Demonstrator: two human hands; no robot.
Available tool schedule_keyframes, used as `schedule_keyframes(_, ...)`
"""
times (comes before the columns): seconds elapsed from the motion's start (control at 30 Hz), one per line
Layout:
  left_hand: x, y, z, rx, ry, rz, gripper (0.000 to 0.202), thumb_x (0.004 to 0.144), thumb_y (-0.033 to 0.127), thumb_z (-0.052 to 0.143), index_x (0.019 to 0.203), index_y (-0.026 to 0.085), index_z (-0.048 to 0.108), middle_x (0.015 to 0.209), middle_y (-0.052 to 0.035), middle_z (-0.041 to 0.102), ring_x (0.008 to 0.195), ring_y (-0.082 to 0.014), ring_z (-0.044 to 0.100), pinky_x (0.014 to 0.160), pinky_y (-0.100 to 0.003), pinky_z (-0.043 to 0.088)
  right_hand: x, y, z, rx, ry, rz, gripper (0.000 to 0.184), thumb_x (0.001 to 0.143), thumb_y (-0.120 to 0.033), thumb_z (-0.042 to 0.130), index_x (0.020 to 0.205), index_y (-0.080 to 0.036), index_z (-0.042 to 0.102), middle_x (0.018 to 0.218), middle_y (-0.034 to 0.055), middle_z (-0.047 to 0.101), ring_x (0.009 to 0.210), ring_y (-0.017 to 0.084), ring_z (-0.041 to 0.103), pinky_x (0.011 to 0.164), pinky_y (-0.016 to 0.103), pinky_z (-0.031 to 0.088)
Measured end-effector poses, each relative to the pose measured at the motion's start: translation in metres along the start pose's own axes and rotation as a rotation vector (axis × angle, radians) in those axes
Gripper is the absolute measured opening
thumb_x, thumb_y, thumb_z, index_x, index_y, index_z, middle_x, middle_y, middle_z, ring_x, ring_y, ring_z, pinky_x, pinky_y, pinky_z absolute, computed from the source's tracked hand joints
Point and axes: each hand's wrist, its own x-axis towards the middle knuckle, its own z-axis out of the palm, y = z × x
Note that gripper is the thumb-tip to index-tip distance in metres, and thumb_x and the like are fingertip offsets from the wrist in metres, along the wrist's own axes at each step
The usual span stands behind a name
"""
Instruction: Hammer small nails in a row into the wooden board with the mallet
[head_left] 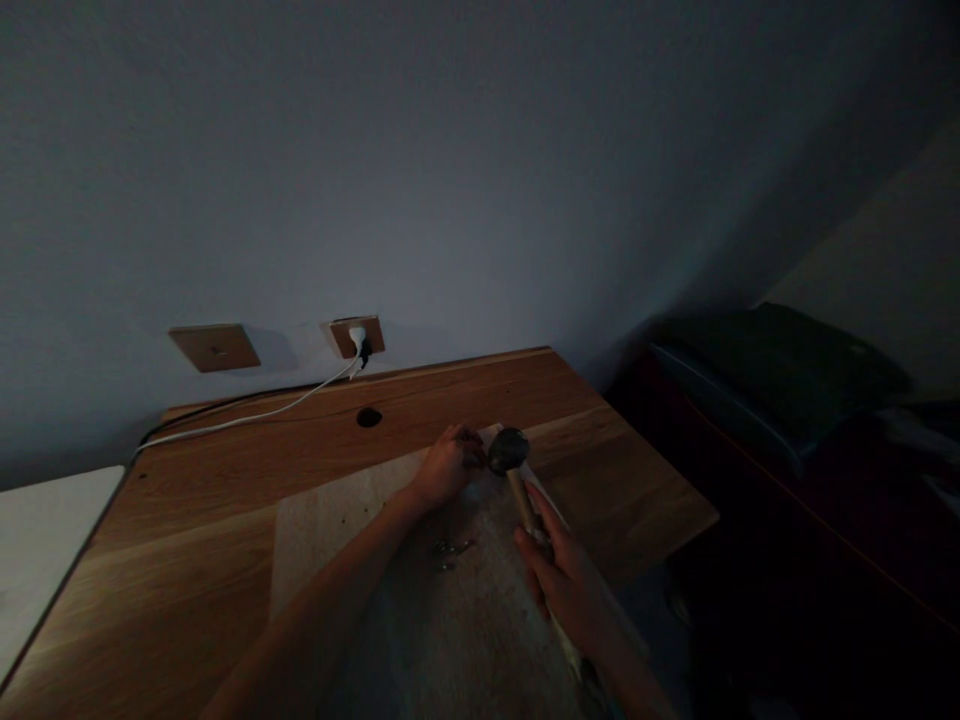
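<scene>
My right hand [564,578] grips the wooden handle of a hammer [511,462]. Its dark metal head hovers just beside my left hand [448,463]. The left fingers are pinched together on something small that I cannot make out, pressed against the far edge of a pale board [352,530] lying on the wooden desk [225,520]. A few small metal nails or screws [448,552] lie loose on the board between my forearms.
A white cable [255,412] runs from a wall socket [358,337] across the desk's back edge. A round cable hole [368,417] is in the desktop. A white surface [45,540] adjoins on the left; dark furniture [772,380] stands right.
</scene>
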Motion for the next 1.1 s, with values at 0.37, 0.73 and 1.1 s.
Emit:
schedule_keyframes(0.37, 0.001, -0.001, 0.0, 0.027, 0.004, 0.001, 0.019, 0.075, 0.007, 0.07, 0.085, 0.02, 0.078, 0.112, -0.0087, 0.067, 0.109, -0.0234, 0.061, 0.1, -0.035, 0.05, 0.0, 0.005, 0.001, 0.026, 0.061, 0.006, 0.076, 0.089, -0.053, 0.06, 0.157, -0.027, 0.04, 0.05, -0.0061, 0.053, 0.037, 0.014, 0.042, 0.041, 0.026, 0.038)
schedule_keyframes(0.73, 0.001, -0.003, 0.0, -0.003, 0.012, -0.029, 0.019, 0.074, 0.007, 0.072, 0.088, 0.02, 0.078, 0.113, -0.008, 0.066, 0.106, -0.0226, 0.062, 0.097, -0.034, 0.051, 0.001, 0.007, 0.005, 0.013, 0.045, -0.03, 0.075, 0.093, -0.052, 0.052, 0.16, -0.022, 0.034, 0.045, -0.0091, 0.043, 0.034, 0.012, 0.038, 0.037, 0.023, 0.033)
schedule_keyframes(1.1, 0.001, -0.002, 0.0, 0.005, 0.011, -0.041, 0.018, 0.074, 0.01, 0.073, 0.09, 0.019, 0.076, 0.111, -0.0088, 0.065, 0.109, -0.0235, 0.061, 0.097, -0.035, 0.051, -0.001, -0.001, 0.005, -0.054, 0.023, -0.036, 0.07, 0.099, -0.045, 0.044, 0.162, -0.02, 0.026, 0.046, -0.0107, 0.042, 0.037, 0.012, 0.04, 0.037, 0.02, 0.034)
